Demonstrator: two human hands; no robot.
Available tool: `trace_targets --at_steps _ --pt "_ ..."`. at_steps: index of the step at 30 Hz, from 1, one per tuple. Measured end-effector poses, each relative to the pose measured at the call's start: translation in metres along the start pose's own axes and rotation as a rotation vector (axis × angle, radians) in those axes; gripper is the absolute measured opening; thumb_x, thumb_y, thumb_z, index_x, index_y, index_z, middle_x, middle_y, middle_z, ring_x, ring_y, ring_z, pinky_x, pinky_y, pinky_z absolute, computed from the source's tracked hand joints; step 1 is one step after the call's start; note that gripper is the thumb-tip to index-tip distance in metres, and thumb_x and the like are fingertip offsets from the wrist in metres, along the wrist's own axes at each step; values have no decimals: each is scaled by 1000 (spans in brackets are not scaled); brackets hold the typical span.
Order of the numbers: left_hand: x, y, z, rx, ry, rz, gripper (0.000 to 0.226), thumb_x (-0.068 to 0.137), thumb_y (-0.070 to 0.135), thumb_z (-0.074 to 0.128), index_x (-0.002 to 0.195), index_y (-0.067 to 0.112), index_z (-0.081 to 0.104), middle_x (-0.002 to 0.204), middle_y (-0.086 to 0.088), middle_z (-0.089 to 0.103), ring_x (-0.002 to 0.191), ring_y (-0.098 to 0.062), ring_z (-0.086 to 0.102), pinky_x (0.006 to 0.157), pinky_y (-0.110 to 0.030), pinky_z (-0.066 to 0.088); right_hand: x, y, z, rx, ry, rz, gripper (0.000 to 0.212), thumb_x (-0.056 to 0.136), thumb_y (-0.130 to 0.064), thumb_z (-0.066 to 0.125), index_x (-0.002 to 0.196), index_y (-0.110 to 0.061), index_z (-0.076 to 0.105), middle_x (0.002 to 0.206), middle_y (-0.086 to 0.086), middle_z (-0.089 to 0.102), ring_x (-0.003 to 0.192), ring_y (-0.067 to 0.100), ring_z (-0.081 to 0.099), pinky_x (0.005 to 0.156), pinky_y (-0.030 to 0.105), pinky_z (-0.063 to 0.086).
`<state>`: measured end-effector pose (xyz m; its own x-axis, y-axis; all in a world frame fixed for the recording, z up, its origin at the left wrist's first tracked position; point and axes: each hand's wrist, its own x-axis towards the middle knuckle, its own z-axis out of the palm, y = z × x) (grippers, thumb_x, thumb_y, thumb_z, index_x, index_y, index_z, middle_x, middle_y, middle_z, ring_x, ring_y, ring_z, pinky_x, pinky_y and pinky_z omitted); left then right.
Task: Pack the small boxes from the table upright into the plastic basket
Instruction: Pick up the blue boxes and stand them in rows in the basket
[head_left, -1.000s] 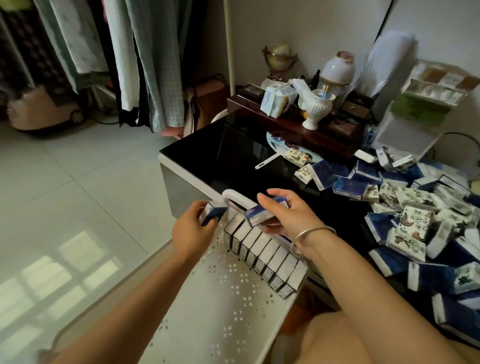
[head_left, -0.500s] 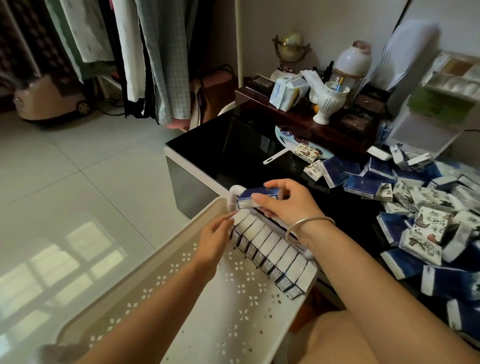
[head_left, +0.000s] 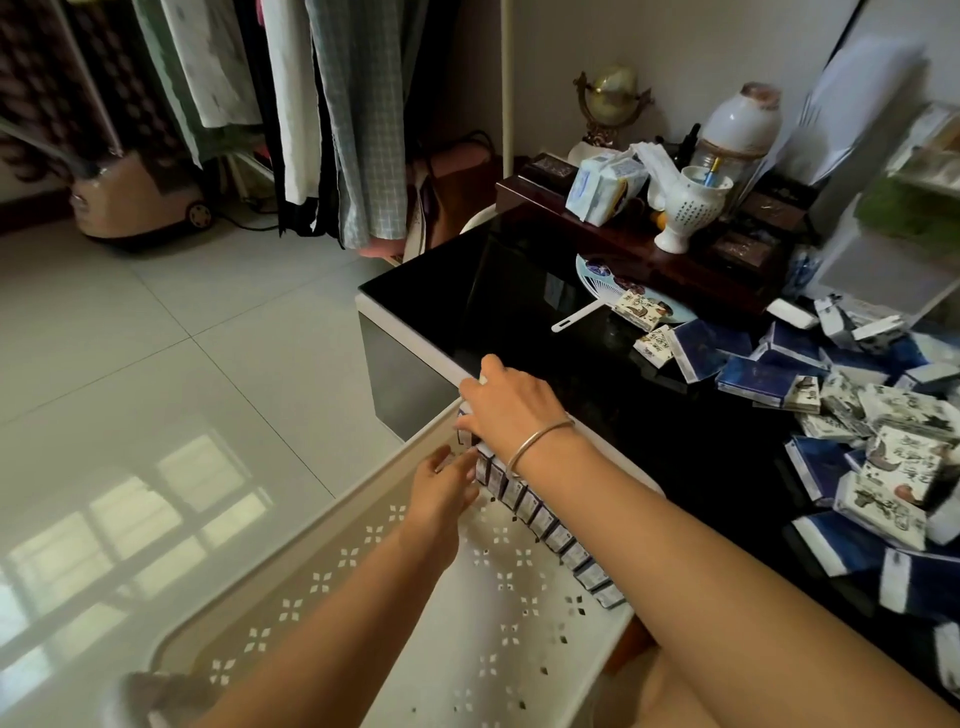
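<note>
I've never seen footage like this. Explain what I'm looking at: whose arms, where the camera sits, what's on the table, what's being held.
The camera is worn on a person's head, looking down at their own bare arms. The right hand, wearing a bangle, presses down at the far end of a row of small boxes standing upright in a white plastic basket. The left hand steadies that end from the side. What either hand grips is hidden. On the black table, loose blue and white boxes lie in a heap.

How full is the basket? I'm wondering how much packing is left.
Mostly empty: one row of boxes stands upright along the right wall of the basket; the rest of its perforated floor is bare.
</note>
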<state>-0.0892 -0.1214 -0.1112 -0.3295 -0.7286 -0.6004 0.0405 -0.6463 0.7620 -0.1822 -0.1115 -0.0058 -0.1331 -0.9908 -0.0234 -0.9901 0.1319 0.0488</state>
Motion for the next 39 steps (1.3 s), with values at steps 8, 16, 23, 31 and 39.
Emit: trace_targets --at_steps 8,16,23,31,39 --pt "-17 9 2 51 57 98 31 91 -3 46 110 17 59 103 -7 68 90 -19 62 75 -29 51 1 -1 -2 -49 -34 -6 44 95 -47 46 123 -14 53 121 13 44 98 32 59 69 34 35" --pt "-20 3 0 322 106 304 35 90 0 44 114 13 66 111 -2 70 103 -18 64 91 -32 51 -5 -8 31 -225 -42 24 40 95 -46 45 119 -17 59 123 8 44 106 22 52 75 31 34" --pt "-18 5 -1 412 50 355 55 80 -11 32 119 12 63 109 -2 70 101 -16 66 84 -25 52 -26 0 30 -103 100 -25 29 92 -32 52 115 -16 60 122 6 50 107 24 51 79 31 44" --pt "-25 7 -5 588 52 394 62 77 -9 33 121 16 69 122 4 67 115 -7 59 94 -23 47 -45 3 30 -88 -65 29 46 97 -17 38 143 -16 32 135 5 46 108 27 58 74 35 43" --pt "-43 37 -3 789 214 634 41 85 1 44 116 19 64 114 -3 57 71 -4 57 73 -36 54 -77 33 9 292 173 135 40 89 -6 46 121 -27 58 122 -5 51 93 24 60 66 31 41"
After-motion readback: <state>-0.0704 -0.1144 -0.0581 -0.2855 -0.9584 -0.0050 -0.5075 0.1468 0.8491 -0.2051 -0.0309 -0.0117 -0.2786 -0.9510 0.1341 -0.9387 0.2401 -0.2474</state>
